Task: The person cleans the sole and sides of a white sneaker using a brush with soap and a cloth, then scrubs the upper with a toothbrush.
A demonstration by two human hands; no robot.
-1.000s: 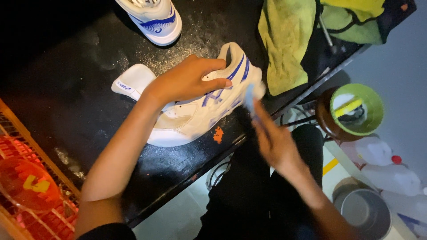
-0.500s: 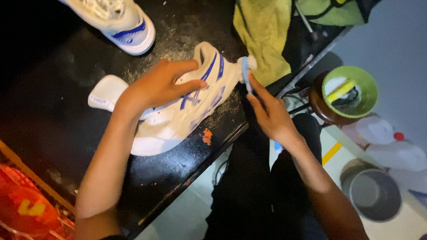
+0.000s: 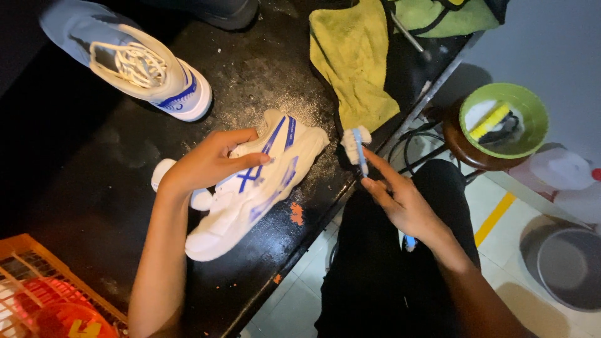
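Two hands are busy around the white shoe with blue stripes [image 3: 250, 188], which lies on its side on the black table [image 3: 94, 163]. Our left hand [image 3: 210, 164] presses down on top of that shoe, fingers curled over it. Our right hand [image 3: 404, 203] pinches a blue brush [image 3: 358, 149] just beside the shoe's toe. Another shoe [image 3: 147, 69] stands well behind it, and a yellow cloth [image 3: 354, 59] lies near the toe.

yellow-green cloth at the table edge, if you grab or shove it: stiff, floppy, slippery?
The yellow-green cloth probably goes floppy: it lies creased and follows the black table. Likely light, so a push would bunch it rather than slide it whole. One corner hangs near the edge beside the brush in the right hand, so it may slip off.
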